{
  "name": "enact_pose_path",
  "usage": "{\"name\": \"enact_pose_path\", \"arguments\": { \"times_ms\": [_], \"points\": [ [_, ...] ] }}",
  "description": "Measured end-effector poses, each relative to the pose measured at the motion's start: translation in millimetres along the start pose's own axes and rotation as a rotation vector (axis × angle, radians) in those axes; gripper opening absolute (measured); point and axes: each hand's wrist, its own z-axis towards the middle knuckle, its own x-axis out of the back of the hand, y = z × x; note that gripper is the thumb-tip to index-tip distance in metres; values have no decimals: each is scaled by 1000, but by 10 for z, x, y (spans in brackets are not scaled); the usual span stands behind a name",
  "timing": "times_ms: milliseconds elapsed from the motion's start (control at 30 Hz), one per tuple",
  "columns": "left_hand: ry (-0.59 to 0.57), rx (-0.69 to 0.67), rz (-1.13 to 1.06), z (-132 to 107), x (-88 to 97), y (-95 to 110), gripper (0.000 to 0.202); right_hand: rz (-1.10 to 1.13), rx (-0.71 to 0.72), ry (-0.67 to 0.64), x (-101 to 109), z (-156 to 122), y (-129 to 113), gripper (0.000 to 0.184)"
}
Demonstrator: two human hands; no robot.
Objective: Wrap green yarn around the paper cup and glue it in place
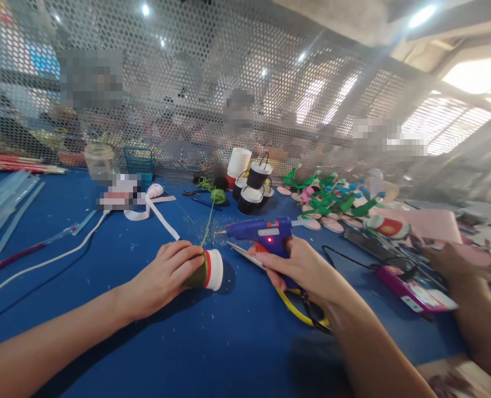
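Note:
My left hand (168, 273) is closed around a paper cup (215, 270) lying on its side, its white rim and red band facing right. Green yarn wraps the cup's body, and a strand runs from it back to a green yarn ball (217, 195). In my right hand (299, 262) is a blue hot glue gun (259, 229) with a lit red light, its nozzle pointing left above the cup. The same hand also grips scissors (297, 309) with yellow handles, blades toward the left. A white ribbon (162, 218) ends near my left fingers.
Stacked white cups (239, 166) and small black-and-white buckets (253, 193) stand at the back. Green paper plants (328, 199) lie to their right. A purple power strip (415, 290) sits beside another person's hand (452, 262). Glue sticks (9, 204) lie left, before a perforated metal screen (166, 83).

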Motion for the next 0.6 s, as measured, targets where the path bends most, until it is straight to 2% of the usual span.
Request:
{"name": "enact_pose_path", "arguments": {
  "times_ms": [100,167,300,400,533,600],
  "points": [
    [11,1,11,-9,-7,-5,41,77,-2,219,86,232,84,21],
    [23,-15,25,-12,-8,-1,40,21,-79,313,141,411,163,20],
    [63,-46,38,-12,-11,18,35,-54,-168,309,181,711,356,28],
    [71,-56,41,-13,-13,29,31,-146,-205,321,155,812,443,34],
    [88,-80,59,-13,0,42,28,-243,-133,340,38,762,316,32],
    [93,-94,71,-12,7,53,27,-239,-70,267,-88,691,176,32]
  ]
}}
